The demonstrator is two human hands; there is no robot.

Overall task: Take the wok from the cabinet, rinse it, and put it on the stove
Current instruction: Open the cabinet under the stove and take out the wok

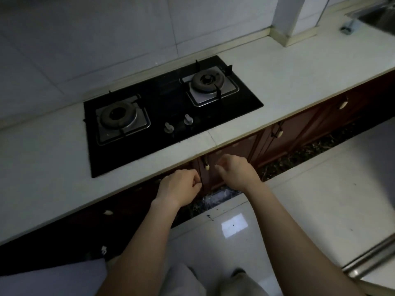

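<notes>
Head view: left hand (179, 186) curled, grip unclear; right hand (237, 173) loose before panelled reddish cabinet (275, 135).

Single head-worn wide-angle view. Faces forward and steeply down over counter (277, 67); stove (171, 112) mid-frame, cabinet doors (239, 144) under counter edge. Horizon rolled, counter runs diagonal. Left hand (179, 186), right hand (237, 174) close to lens, lower centre.

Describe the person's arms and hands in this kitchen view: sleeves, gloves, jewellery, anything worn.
Both are bare. The left hand and right hand wear no gloves, and no ring shows in this dim light. The left forearm and right forearm carry no sleeve, watch or bracelet down to the frame's bottom edge.
</notes>
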